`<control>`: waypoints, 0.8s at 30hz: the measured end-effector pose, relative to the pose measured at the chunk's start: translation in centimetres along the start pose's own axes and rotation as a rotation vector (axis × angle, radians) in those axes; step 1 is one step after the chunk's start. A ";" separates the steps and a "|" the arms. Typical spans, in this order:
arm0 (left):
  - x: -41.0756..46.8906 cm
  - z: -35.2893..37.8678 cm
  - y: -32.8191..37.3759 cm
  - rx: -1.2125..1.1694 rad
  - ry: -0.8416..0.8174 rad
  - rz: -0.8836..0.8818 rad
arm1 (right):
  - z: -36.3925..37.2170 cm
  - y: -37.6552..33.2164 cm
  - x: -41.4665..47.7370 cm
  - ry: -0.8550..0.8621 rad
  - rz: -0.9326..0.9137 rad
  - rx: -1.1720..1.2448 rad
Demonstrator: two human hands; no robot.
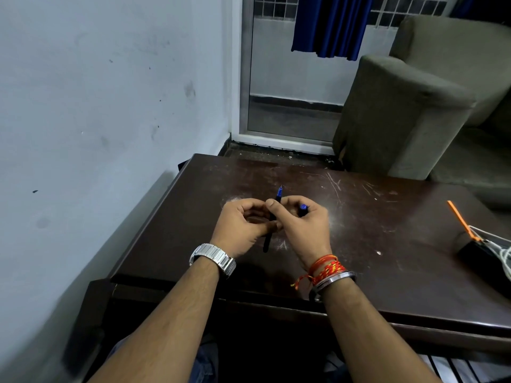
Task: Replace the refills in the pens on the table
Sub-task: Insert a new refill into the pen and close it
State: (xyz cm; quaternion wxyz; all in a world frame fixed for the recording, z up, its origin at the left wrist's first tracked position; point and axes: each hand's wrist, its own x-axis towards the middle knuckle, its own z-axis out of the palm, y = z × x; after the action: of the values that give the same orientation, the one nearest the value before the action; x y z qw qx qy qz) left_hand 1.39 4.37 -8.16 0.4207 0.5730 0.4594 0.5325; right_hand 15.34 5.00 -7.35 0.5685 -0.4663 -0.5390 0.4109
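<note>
Both hands over the table (359, 244) — my left grip (243, 223) and right grip (300, 221) pinch one pen (272, 217).

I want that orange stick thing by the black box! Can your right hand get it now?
Probably not yet. The right hand is busy, its grip shut on a black pen and a small blue cap. The thin orange stick lies unblocked on the brown table.

A grey-green upholstered armchair (409, 111) stands beyond the far right edge of the dark brown scratched wooden counter (359, 217). A blue pleated curtain (329, 26) hangs over the metal-framed glass door (290, 78). At the counter's right edge lies a black box (481, 255) with an orange strip (460, 219) and white cords (497, 247).
</note>
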 end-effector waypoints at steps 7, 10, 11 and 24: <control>0.2 -0.1 -0.4 0.021 0.027 -0.025 | 0.2 -0.3 -0.1 0.001 -0.036 0.017; 0.1 -0.1 -0.2 0.028 0.022 -0.022 | 0.3 -0.3 -0.1 0.007 -0.059 -0.001; 0.1 -0.1 -0.3 0.030 0.015 -0.020 | 0.3 -0.3 -0.1 0.014 -0.063 -0.003; 0.0 0.3 0.1 -0.010 -0.122 -0.051 | 0.0 -0.2 0.3 -0.042 -0.024 0.070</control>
State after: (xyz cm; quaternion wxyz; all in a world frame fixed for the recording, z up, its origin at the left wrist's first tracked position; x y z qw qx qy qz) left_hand 1.68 4.34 -8.06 0.4640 0.5906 0.4447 0.4879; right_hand 15.36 5.24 -7.03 0.5780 -0.4310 -0.5415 0.4324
